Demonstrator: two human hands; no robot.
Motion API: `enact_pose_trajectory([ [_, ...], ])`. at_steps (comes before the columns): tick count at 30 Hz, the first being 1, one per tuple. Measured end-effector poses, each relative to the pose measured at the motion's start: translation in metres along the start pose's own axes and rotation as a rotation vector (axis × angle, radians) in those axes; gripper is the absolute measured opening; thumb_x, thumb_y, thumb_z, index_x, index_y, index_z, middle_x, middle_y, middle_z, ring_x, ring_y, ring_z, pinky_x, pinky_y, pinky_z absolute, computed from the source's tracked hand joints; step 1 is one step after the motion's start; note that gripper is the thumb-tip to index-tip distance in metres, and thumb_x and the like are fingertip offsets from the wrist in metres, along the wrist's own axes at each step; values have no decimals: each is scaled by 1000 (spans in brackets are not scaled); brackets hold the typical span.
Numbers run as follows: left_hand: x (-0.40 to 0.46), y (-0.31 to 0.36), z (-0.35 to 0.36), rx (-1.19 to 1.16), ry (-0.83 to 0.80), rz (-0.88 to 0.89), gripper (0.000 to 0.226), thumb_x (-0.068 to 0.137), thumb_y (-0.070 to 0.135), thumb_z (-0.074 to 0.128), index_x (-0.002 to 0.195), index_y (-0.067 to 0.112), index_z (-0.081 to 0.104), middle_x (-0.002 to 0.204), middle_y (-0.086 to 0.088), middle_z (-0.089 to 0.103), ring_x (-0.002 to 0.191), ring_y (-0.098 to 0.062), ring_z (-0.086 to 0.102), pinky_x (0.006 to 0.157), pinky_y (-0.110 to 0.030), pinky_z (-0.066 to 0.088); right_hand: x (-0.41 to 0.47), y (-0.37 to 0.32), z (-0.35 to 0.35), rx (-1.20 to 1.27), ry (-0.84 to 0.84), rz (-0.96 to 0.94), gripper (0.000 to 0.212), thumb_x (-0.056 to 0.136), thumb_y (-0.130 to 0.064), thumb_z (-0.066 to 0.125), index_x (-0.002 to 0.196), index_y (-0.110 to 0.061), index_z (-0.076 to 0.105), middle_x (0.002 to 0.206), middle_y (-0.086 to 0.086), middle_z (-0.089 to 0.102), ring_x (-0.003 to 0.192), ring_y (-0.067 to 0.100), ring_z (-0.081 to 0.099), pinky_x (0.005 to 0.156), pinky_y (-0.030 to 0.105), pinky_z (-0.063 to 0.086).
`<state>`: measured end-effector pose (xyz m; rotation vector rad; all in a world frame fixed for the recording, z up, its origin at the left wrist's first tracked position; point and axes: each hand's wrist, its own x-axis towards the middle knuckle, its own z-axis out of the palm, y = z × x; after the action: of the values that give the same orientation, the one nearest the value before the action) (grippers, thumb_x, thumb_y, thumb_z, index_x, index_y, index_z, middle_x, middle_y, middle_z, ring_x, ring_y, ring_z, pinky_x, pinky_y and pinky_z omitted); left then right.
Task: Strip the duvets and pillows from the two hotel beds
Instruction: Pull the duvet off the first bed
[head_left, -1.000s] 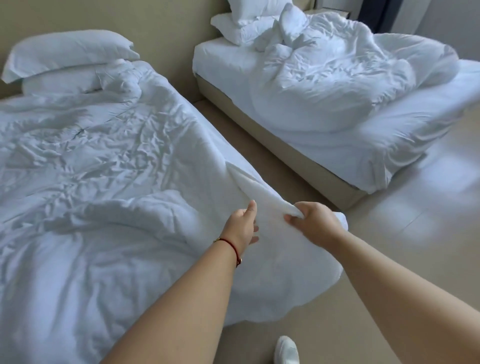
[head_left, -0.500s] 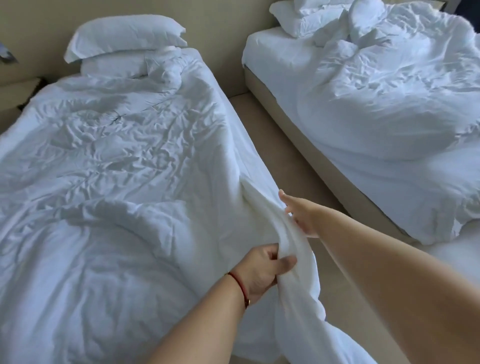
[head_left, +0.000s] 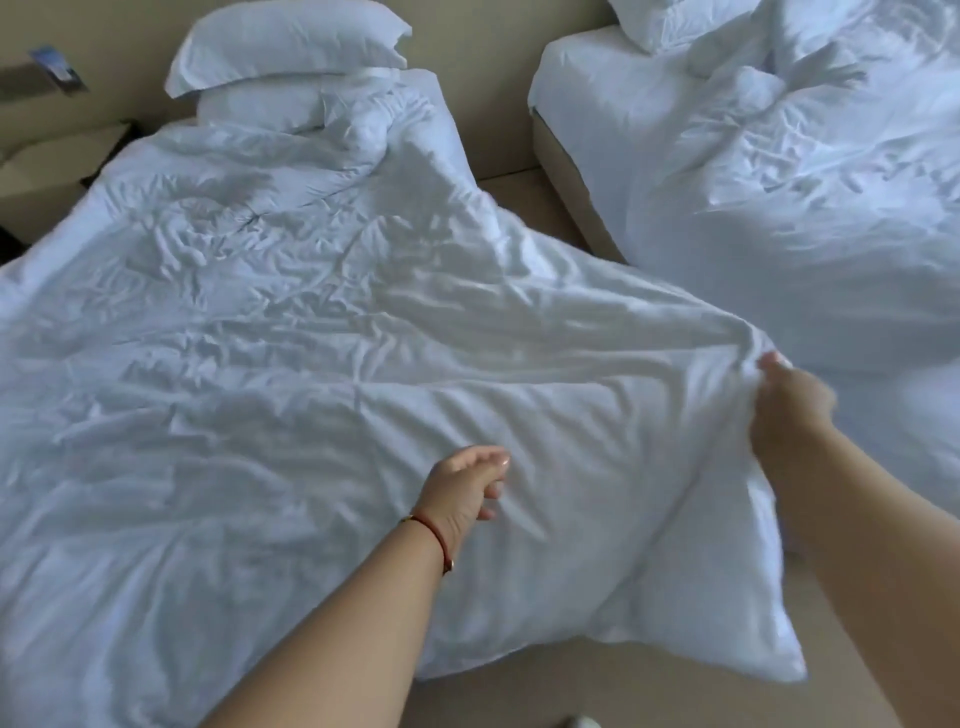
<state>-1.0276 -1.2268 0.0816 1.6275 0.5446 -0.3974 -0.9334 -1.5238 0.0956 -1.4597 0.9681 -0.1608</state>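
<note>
A crumpled white duvet (head_left: 270, 364) covers the left bed, with two stacked white pillows (head_left: 285, 41) at its head. My right hand (head_left: 787, 410) grips the duvet's near right edge and holds it lifted out over the aisle. My left hand (head_left: 465, 491) hovers over the duvet's near part with fingers loosely curled, holding nothing. The right bed carries a second rumpled duvet (head_left: 810, 171) and pillows (head_left: 670, 21) at its head.
A beige floor aisle (head_left: 524, 202) runs between the beds. A beige wall (head_left: 467, 31) stands behind them. A low beige bedside unit (head_left: 47, 166) sits left of the left bed. The right bed's tan base (head_left: 566, 171) borders the aisle.
My left hand has let go of the duvet edge. My right hand has taken the edge and pulled it up and to the right, spreading the duvet over the aisle.
</note>
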Motion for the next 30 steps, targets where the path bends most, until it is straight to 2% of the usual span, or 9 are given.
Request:
enact_pose_trajectory([
  [1, 1, -2, -4, 37, 33, -13, 8, 92, 20, 60, 95, 21, 67, 88, -1, 62, 72, -10, 54, 58, -23, 46, 12, 8, -6, -77, 42, 18, 34, 99, -14, 44, 130, -3, 50, 122, 4, 62, 111, 22, 58, 80, 16, 45],
  [2, 1, -6, -10, 71, 59, -31, 8, 92, 21, 60, 97, 20, 67, 87, 0, 61, 74, -11, 54, 61, -24, 46, 15, 14, -9, -78, 22, 37, 36, 99, -18, 45, 129, 0, 52, 115, 12, 62, 103, 25, 60, 71, 12, 45],
  [5, -1, -23, -30, 135, 127, -121, 20, 91, 25, 61, 108, 16, 63, 89, 0, 59, 78, -14, 55, 71, -28, 49, 14, 36, 1, -454, -19, -96, 35, 90, -32, 52, 97, 0, 66, 81, 13, 56, 77, 23, 53, 69, 28, 45],
  [10, -16, -51, -63, 205, 160, -206, 31, 91, 31, 57, 120, 20, 55, 104, -5, 61, 84, -17, 58, 78, -33, 51, -27, 63, 40, -925, -387, -147, 24, 93, -21, 54, 74, -6, 53, 69, 9, 52, 56, 24, 48, 50, 28, 37],
  [14, -39, -65, -88, 191, 185, -230, 20, 92, 28, 53, 109, 18, 57, 93, 0, 58, 80, -16, 56, 73, -30, 50, -69, 81, 56, -921, -520, -32, 38, 73, -30, 80, 90, -4, 58, 83, 10, 61, 74, 27, 59, 64, 31, 46],
  [18, -66, -80, -121, 133, 196, -228, 12, 92, 24, 50, 92, 15, 58, 85, -5, 55, 80, -19, 53, 72, -30, 51, -113, 72, 67, -922, -517, -145, 17, 77, -12, 66, 87, -1, 60, 68, 9, 54, 60, 25, 52, 56, 27, 39],
  [21, -85, -92, -149, 36, 243, -193, 11, 93, 22, 49, 93, 16, 59, 85, -5, 56, 78, -18, 55, 69, -30, 49, -166, 53, 93, -765, -597, -285, 21, 77, -11, 65, 97, -6, 59, 77, 14, 60, 62, 30, 57, 52, 27, 42],
  [28, -135, -95, -237, -335, 359, -103, 41, 102, 43, 33, 105, 13, 61, 87, -8, 60, 74, -19, 57, 61, -31, 48, -353, 36, 192, -516, -897, -567, 47, 61, -31, 63, 104, -11, 59, 98, 12, 66, 88, 32, 64, 83, 45, 54],
  [30, -154, -102, -269, -403, 359, -75, 47, 101, 48, 30, 107, 15, 62, 89, -8, 62, 78, -19, 59, 64, -32, 49, -403, 47, 215, -500, -976, -607, 38, 66, -27, 63, 100, -10, 59, 100, 10, 66, 92, 30, 63, 85, 45, 53],
])
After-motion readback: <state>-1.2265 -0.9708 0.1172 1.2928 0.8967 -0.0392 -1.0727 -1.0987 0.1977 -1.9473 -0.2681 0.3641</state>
